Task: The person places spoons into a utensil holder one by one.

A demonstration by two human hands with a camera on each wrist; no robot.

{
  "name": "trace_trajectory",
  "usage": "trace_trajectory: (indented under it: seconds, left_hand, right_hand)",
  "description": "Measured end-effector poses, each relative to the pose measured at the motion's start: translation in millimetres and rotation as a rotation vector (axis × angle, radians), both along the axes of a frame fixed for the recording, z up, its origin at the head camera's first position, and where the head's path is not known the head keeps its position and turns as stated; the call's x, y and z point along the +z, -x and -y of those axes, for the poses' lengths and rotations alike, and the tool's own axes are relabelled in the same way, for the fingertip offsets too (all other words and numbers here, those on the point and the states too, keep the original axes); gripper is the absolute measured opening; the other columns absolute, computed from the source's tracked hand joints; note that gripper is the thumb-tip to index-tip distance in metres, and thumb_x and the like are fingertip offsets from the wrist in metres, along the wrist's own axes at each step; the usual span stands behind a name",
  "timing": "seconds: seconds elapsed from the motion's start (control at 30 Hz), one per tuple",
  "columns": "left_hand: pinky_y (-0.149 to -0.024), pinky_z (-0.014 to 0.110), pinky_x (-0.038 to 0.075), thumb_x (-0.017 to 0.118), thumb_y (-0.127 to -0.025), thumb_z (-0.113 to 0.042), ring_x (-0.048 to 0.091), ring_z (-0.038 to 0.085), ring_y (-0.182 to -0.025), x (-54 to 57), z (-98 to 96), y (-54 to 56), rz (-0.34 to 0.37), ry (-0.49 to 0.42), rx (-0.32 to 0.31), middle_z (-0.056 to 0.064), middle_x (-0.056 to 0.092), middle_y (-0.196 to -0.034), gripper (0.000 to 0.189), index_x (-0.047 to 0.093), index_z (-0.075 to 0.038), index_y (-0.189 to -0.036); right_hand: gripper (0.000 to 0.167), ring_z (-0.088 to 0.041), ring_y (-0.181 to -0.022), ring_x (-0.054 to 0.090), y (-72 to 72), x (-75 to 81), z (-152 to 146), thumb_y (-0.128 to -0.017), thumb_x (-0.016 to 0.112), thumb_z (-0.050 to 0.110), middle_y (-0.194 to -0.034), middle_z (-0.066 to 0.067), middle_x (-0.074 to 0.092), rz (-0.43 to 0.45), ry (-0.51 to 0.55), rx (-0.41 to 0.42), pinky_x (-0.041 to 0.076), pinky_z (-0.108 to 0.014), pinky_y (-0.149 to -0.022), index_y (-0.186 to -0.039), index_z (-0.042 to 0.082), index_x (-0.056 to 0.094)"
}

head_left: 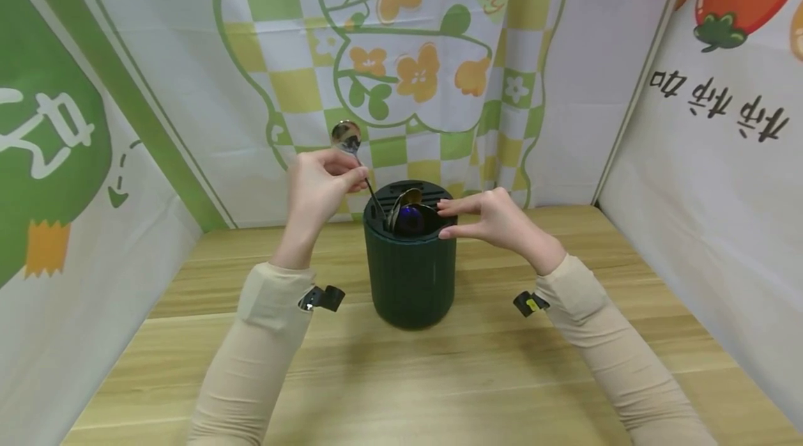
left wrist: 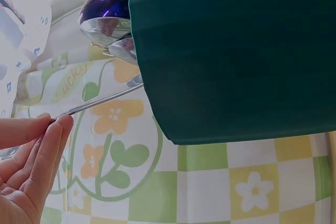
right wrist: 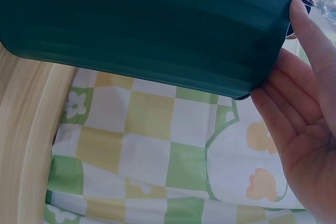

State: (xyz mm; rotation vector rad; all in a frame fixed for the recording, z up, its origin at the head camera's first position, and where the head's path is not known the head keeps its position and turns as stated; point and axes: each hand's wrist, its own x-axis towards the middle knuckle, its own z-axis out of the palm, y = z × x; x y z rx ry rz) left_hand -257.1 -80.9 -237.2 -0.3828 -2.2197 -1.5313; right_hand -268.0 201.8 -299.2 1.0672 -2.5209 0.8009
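Note:
A dark green utensil holder [head_left: 410, 286] stands upright on the table, with a black slotted top [head_left: 408, 188]. My left hand [head_left: 316, 188] pinches a metal spoon [head_left: 346, 134] between thumb and fingers, at the left of the holder. The spoon's bowl points up, and its thin handle [left wrist: 105, 97] slants down to the holder's top left. My right hand [head_left: 502, 223] touches the holder's right rim with its thumb and fingertips, the fingers rather straight. In the holder's opening sit a shiny blue-purple rounded piece [head_left: 410, 220] and gold-coloured spoon bowls [head_left: 410, 196]; their lower parts are hidden.
The wooden table [head_left: 401, 390] extends in front and to both sides of the holder. Behind it hangs a checked, flowered curtain [head_left: 401, 104]. Printed white walls stand at left and right. Each sleeve carries a small black wrist device [head_left: 329, 297].

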Motion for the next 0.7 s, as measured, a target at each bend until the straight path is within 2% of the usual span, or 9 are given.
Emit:
trace_trajectory:
  seconds: [0.03,0.13,0.17,0.27,0.37,0.57,0.7]
  left_hand:
    - [-0.064,0.031,0.057,0.074,-0.081,-0.008,0.07,0.015,-0.062,0.4,-0.6,-0.1,0.0,0.009,-0.002,0.018,0.072,-0.082,0.013,0.071,0.003,-0.087]
    - [-0.064,0.029,0.057,0.074,-0.082,-0.009,0.069,0.014,-0.063,0.6,-2.4,0.8,0.011,0.045,-0.005,0.017,0.072,-0.083,0.013,0.071,0.002,-0.087]
    - [-0.063,0.029,0.057,0.074,-0.082,-0.01,0.069,0.014,-0.063,0.5,-3.1,0.8,0.016,0.06,-0.004,0.017,0.072,-0.083,0.013,0.071,0.002,-0.087]
    - [-0.063,0.028,0.056,0.074,-0.082,-0.011,0.069,0.015,-0.065,-0.7,-4.5,2.0,0.021,0.108,-0.003,0.016,0.072,-0.083,0.013,0.071,0.001,-0.086]
    - [-0.061,0.027,0.055,0.074,-0.082,-0.013,0.069,0.016,-0.064,-0.9,-6.0,1.9,0.005,0.181,0.018,0.012,0.073,-0.08,0.012,0.072,-0.002,-0.084]
    - [-0.062,0.03,0.054,0.074,-0.082,-0.017,0.069,0.016,-0.064,1.8,-7.6,0.4,-0.004,0.273,0.045,0.008,0.073,-0.076,0.011,0.073,-0.007,-0.083]
    - [-0.062,0.031,0.054,0.074,-0.083,-0.017,0.069,0.015,-0.064,3.0,-7.9,1.1,0.01,0.307,0.037,0.008,0.073,-0.076,0.011,0.073,-0.006,-0.082]
  right_hand:
    - [0.042,-0.005,-0.074,0.069,0.0,0.0,0.0,-0.079,0.073,0.042,-0.118,0.004,0.068,0.003,0.0,-0.001,0.041,-0.028,-0.066,-0.116,0.021,0.07]
    - [0.043,-0.005,-0.079,0.069,0.0,0.2,0.2,-0.078,0.073,0.043,-0.117,0.005,0.068,-0.002,-0.002,-0.004,0.041,-0.033,-0.084,-0.115,0.021,0.07]
    - [0.043,-0.005,-0.085,0.069,-0.1,0.3,0.2,-0.078,0.073,0.043,-0.117,0.005,0.068,-0.005,-0.001,-0.004,0.041,-0.033,-0.083,-0.115,0.021,0.07]
    - [0.043,-0.007,-0.093,0.069,-0.5,0.4,0.8,-0.078,0.073,0.043,-0.117,0.005,0.068,-0.005,0.002,-0.002,0.043,-0.028,-0.068,-0.115,0.021,0.071]
    - [0.042,-0.01,-0.098,0.068,-1.2,0.8,1.1,-0.078,0.073,0.042,-0.116,0.004,0.068,0.001,0.006,0.001,0.034,-0.024,-0.05,-0.114,0.02,0.071]
    - [0.042,-0.01,-0.101,0.067,-1.9,1.3,1.4,-0.078,0.073,0.042,-0.116,0.004,0.068,0.003,0.005,-0.002,0.04,-0.022,-0.056,-0.114,0.02,0.071]
    - [0.042,-0.009,-0.096,0.068,-2.0,1.4,1.3,-0.078,0.073,0.042,-0.116,0.003,0.068,0.006,0.005,-0.003,0.035,-0.022,-0.051,-0.115,0.02,0.071]
